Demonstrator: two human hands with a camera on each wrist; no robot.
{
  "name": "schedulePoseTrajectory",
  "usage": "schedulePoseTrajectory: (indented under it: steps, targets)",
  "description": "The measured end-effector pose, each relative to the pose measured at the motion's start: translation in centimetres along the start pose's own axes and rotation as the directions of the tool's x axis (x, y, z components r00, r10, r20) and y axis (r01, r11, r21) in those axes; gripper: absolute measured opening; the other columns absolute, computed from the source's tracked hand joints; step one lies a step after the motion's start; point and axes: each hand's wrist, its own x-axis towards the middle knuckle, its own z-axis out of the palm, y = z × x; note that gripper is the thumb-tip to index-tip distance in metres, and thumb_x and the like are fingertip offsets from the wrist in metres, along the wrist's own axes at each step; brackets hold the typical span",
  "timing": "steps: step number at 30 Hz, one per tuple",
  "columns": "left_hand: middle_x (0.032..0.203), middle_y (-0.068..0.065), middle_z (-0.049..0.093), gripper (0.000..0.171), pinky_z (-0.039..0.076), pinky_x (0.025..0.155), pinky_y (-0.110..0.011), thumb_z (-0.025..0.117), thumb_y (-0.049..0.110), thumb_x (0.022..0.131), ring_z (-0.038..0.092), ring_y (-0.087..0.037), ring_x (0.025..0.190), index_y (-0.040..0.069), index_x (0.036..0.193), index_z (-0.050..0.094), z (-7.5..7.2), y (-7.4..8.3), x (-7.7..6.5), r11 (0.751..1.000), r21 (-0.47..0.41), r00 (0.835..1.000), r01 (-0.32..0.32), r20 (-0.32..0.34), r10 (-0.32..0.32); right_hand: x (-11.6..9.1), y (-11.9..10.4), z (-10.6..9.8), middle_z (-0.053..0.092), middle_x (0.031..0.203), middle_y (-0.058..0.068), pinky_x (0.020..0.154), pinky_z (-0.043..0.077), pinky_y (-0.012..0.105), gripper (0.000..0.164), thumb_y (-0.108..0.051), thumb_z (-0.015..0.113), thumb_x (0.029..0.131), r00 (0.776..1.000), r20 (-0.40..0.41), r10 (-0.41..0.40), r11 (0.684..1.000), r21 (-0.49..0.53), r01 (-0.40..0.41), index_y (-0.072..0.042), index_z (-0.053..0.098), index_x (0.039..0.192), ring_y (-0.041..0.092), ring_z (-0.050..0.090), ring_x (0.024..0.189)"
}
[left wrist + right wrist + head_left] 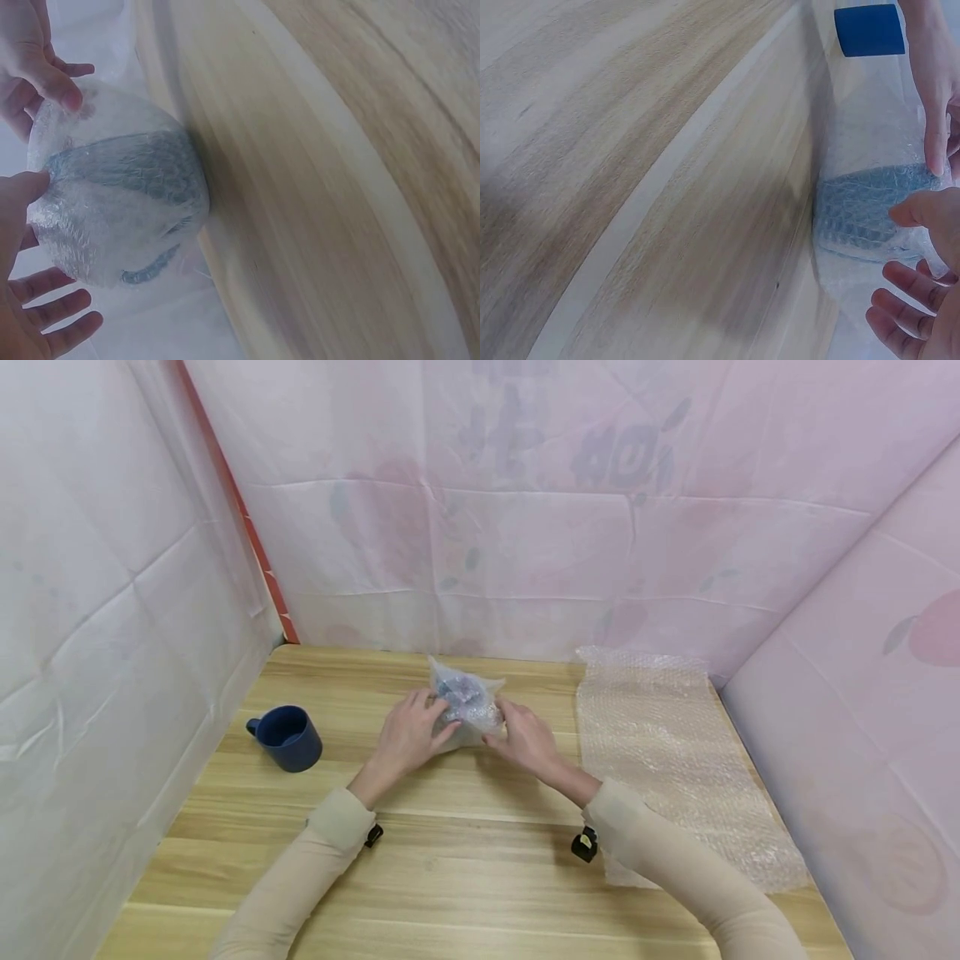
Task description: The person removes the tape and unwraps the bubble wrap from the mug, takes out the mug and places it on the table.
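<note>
A bundle of bubble wrap (467,697) stands near the back middle of the table, its loose corners sticking up. Through the layers shows a blue cup-like thing (124,165) with a curved strip low on one side, perhaps a handle. At the bundle's left, my left hand (411,727) pinches the wrap near the top, its lower fingers spread. From the other side my right hand (527,737) grips the wrap's edge, the thumb (911,208) pressed on the plastic. Some fingertips of both hands are hidden behind the bundle.
A dark blue mug (292,742) stands at the left, handle to the left. A flat sheet of bubble wrap (660,752) lies along the right side of the wooden table (457,877), partly under the right sleeve. Printed cloth walls (525,552) enclose the back and sides.
</note>
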Motion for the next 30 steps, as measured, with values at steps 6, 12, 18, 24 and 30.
schedulePoseTrajectory:
  steps: [6, 12, 18, 24, 30]
  targets:
    - [0.118, -0.015, 0.068, 0.036, 0.064, 0.086, -0.044, 0.072, 0.045, 0.098, 0.066, -0.031, 0.109, 0.014, 0.116, 0.069, 0.0, 0.5, -0.2, 1.0, 0.012, 1.0, 0.0, 0.005, 0.0, -0.6, 0.3, -0.3, 0.077, 0.115, 0.014, 0.077, 0.065, 0.044, 0.067, -0.028, 0.088, 0.084, 1.0, -0.011, -0.025, 1.0, -0.012, 0.025, -0.001, 0.06, 0.138, 0.032, 0.074, 0.099]
    - [0.116, -0.015, 0.068, 0.036, 0.063, 0.087, -0.044, 0.071, 0.045, 0.099, 0.065, -0.03, 0.106, 0.014, 0.116, 0.07, -0.2, 1.1, -0.3, 1.0, 0.016, 1.0, 0.001, 0.016, -0.001, -1.0, 0.6, -0.7, 0.076, 0.117, 0.012, 0.077, 0.065, 0.045, 0.067, -0.031, 0.089, 0.083, 0.999, -0.023, -0.036, 0.998, -0.049, 0.035, -0.003, 0.061, 0.138, 0.033, 0.072, 0.102]
    - [0.115, -0.016, 0.068, 0.035, 0.063, 0.085, -0.044, 0.073, 0.043, 0.098, 0.066, -0.03, 0.104, 0.012, 0.115, 0.072, -0.2, 1.5, -0.4, 1.0, 0.03, 1.0, -0.007, 0.007, 0.006, -1.2, 0.8, -1.3, 0.074, 0.121, 0.016, 0.081, 0.065, 0.046, 0.068, -0.032, 0.088, 0.085, 0.999, -0.006, -0.039, 0.998, -0.045, 0.039, -0.005, 0.06, 0.141, 0.034, 0.071, 0.107]
    - [0.112, -0.016, 0.068, 0.035, 0.063, 0.084, -0.044, 0.074, 0.043, 0.097, 0.066, -0.031, 0.102, 0.011, 0.111, 0.072, -0.1, 1.5, -0.5, 0.999, 0.034, 1.0, -0.016, -0.022, 0.016, -1.4, 0.5, -2.5, 0.074, 0.124, 0.017, 0.083, 0.064, 0.049, 0.068, -0.032, 0.088, 0.084, 0.999, -0.01, -0.037, 0.999, -0.025, 0.036, -0.007, 0.061, 0.141, 0.036, 0.07, 0.112]
    - [0.113, -0.015, 0.068, 0.036, 0.063, 0.084, -0.043, 0.072, 0.046, 0.098, 0.066, -0.03, 0.102, 0.012, 0.111, 0.071, 0.1, 1.4, -0.6, 0.999, 0.051, 0.999, -0.02, -0.031, 0.022, -1.2, -0.2, -3.7, 0.075, 0.12, 0.014, 0.081, 0.064, 0.045, 0.06, -0.036, 0.084, 0.089, 0.999, -0.028, -0.027, 1.0, -0.017, 0.026, -0.007, 0.065, 0.138, 0.033, 0.072, 0.107]
